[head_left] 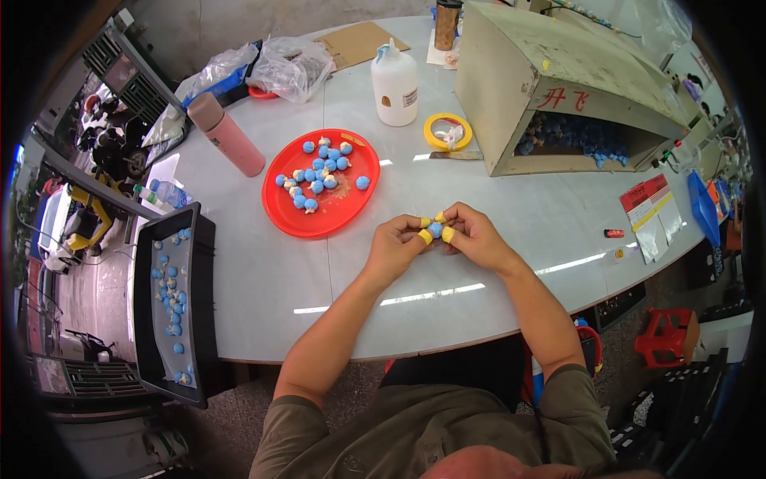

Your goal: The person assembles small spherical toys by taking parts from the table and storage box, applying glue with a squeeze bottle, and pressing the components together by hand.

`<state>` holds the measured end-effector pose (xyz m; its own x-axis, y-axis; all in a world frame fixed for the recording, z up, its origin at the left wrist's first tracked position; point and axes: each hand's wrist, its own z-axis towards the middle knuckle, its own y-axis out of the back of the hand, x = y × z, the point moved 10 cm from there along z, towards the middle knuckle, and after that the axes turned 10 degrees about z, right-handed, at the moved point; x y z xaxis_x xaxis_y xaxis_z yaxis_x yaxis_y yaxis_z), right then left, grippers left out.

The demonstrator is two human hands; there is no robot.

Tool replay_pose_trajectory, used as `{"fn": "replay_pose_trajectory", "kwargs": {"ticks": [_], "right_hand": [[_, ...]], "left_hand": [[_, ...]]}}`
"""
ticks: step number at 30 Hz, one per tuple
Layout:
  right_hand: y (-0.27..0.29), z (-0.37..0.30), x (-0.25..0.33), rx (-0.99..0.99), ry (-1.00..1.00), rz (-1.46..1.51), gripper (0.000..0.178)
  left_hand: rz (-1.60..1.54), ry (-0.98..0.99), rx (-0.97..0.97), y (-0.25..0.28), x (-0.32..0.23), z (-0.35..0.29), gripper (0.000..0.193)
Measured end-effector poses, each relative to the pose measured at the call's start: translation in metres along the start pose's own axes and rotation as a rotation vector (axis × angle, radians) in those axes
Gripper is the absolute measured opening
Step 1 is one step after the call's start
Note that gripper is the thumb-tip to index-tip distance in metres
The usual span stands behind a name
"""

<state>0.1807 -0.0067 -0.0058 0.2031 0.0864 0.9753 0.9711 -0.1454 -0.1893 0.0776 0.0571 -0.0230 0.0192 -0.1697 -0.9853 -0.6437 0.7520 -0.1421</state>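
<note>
Over the middle of the white table, my left hand [392, 249] and my right hand [477, 238] pinch one small blue ball [435, 230] between them. Yellow wraps cover the thumbs and forefingers of both hands. Part of the ball is hidden behind the fingertips. To the left of my hands lies a round red tray [291, 217] with several blue balls [329, 164], some with pale cream parts showing. Crumbs are scattered on the tray's right half.
A black bin [209, 319] with more blue balls stands at the table's left end. Behind are a pink flask [227, 137], a white bottle [395, 86], a yellow tape roll [447, 132] and a knife [456, 156]. A beige metal box [499, 120] holding blue pieces sits back right.
</note>
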Motion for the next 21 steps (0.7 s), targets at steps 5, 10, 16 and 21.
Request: {"fn": "replay_pose_trajectory", "kwargs": {"ticks": [5, 10, 16, 21], "right_hand": [[-0.003, -0.002, 0.003, 0.024, 0.004, -0.047, 0.010], [-0.003, -0.002, 0.006, 0.000, 0.039, -0.066, 0.010], [-0.002, -0.001, 0.005, -0.027, 0.012, -0.016, 0.008], [0.006, 0.000, -0.010, -0.088, -0.084, 0.126, 0.009]], "left_hand": [[-0.021, -0.027, 0.025, 0.001, 0.005, 0.003, 0.020], [0.067, -0.024, 0.007, 0.002, 0.007, 0.003, 0.019], [-0.033, 0.088, 0.023, -0.003, 0.007, 0.000, 0.016], [0.026, 0.121, 0.037, -0.006, 0.010, -0.001, 0.018]]}}
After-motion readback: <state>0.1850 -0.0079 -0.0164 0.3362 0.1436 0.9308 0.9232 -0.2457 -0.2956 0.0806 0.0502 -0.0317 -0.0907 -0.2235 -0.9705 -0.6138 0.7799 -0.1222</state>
